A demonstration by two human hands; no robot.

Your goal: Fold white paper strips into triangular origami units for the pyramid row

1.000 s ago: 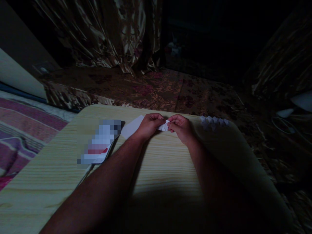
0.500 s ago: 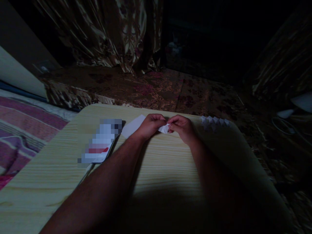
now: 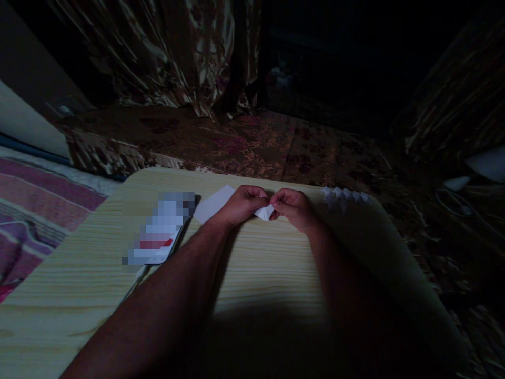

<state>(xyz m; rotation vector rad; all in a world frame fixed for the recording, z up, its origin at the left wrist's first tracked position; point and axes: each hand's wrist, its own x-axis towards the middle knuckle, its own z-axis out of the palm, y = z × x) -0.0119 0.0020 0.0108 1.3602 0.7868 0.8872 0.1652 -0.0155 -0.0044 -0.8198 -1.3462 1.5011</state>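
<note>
Both my hands meet near the far edge of a light wooden table (image 3: 244,273). Between them is a small folded piece of white paper (image 3: 264,212). My left hand (image 3: 240,205) pinches its left side with closed fingers. My right hand (image 3: 294,208) pinches its right side the same way. A flat white paper sheet (image 3: 211,204) lies on the table just left of my left hand, partly hidden under it.
A row of small folded white paper pieces (image 3: 346,196) sits at the table's far right edge. A pixelated rectangular object (image 3: 160,229) lies on the left part of the table. Patterned brown fabric (image 3: 236,142) and curtains lie beyond; a striped cloth (image 3: 35,205) is at the left.
The hands stay together on the folded paper with only small finger movements; the paper's lower tip now sticks out a little more below the fingers. The view shifted slightly.
</note>
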